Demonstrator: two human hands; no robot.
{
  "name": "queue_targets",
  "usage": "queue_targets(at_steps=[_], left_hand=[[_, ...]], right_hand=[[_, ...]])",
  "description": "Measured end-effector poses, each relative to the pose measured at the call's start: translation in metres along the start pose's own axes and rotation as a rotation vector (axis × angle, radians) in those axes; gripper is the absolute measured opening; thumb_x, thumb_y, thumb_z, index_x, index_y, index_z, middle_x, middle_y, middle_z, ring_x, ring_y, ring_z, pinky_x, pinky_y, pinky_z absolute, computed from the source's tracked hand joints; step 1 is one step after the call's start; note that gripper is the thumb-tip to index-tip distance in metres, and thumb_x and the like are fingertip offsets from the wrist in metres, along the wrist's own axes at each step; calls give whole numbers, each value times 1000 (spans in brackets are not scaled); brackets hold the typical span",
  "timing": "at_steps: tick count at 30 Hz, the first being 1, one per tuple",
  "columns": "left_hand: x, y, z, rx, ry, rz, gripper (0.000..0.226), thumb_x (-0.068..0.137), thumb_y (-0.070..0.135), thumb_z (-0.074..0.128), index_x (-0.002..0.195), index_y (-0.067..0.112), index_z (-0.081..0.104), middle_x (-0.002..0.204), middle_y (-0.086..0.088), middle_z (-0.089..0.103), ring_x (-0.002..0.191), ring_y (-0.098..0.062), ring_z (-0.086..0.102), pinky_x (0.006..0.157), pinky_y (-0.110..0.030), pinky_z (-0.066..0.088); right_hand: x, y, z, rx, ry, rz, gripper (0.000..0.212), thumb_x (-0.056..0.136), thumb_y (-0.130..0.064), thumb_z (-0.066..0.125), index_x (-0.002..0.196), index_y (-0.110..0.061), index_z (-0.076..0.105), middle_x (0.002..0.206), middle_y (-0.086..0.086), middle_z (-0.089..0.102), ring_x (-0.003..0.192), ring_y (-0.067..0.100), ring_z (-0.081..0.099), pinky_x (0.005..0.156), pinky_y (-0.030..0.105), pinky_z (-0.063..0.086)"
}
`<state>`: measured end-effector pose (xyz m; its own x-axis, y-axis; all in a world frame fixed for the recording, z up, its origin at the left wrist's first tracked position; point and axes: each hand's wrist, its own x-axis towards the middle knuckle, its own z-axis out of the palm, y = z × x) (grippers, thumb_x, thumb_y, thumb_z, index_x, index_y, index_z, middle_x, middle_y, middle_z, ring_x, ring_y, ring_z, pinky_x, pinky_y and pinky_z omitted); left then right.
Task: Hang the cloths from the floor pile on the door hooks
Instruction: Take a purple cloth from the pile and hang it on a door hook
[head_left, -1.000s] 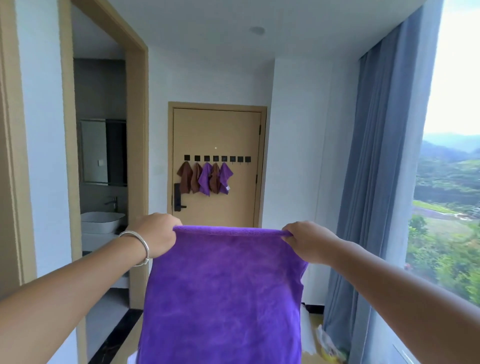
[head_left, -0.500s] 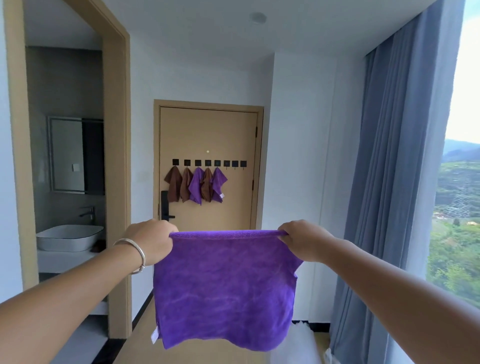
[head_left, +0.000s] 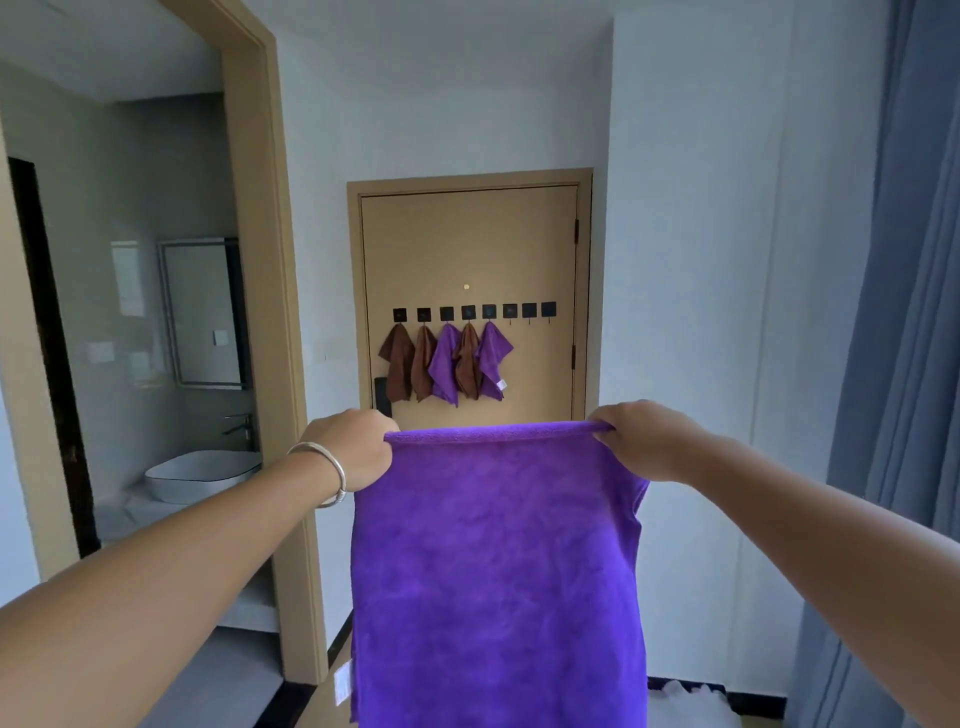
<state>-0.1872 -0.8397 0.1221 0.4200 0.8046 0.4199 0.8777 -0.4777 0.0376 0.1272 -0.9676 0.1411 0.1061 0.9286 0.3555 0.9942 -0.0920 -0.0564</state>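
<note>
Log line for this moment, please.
hands: left and right grip purple cloth | door hooks: five filled | state: not hung

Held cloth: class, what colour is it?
Purple, plain; the cloth shows best in the head view, the only one.

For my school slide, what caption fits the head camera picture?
Two hands, left and right, hold a purple cloth up before the door hooks.
</note>
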Motion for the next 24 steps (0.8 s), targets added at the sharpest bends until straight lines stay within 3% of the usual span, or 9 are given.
queue_targets(at_steps=[5,12,16,24], left_hand=[[59,5,24,24,-5,-24,29,86,14,39,62,21,53,63,1,59,64,-21,60,60,-33,47],[143,-5,65,50,-36,-28,24,83,11,40,63,20,50,68,-1,60,61,-22,55,54,-27,36],[205,-25,98,29,1,-17,26,83,10,39,64,21,51,68,-1,59,61,-18,53,51,-25,31],[348,-85,166,-128,43,66,32,89,11,38,63,23,53,63,2,58,58,-17,55,49,-25,34]], right_hand=[[61,31,24,13,16,-17,27,102,-26,34,82,-30,51,74,-12,52,67,4,47,50,17,30],[153,57,66,21,-13,-13,25,102,-24,33,87,-29,52,75,-10,53,67,4,47,51,19,32],[217,63,96,29,-3,12,30,102,-24,34,78,-32,49,73,-12,52,68,4,48,51,19,31],[367,66,149,12,-26,89,27,102,-23,33,100,-29,60,92,-4,62,79,13,55,59,21,37]])
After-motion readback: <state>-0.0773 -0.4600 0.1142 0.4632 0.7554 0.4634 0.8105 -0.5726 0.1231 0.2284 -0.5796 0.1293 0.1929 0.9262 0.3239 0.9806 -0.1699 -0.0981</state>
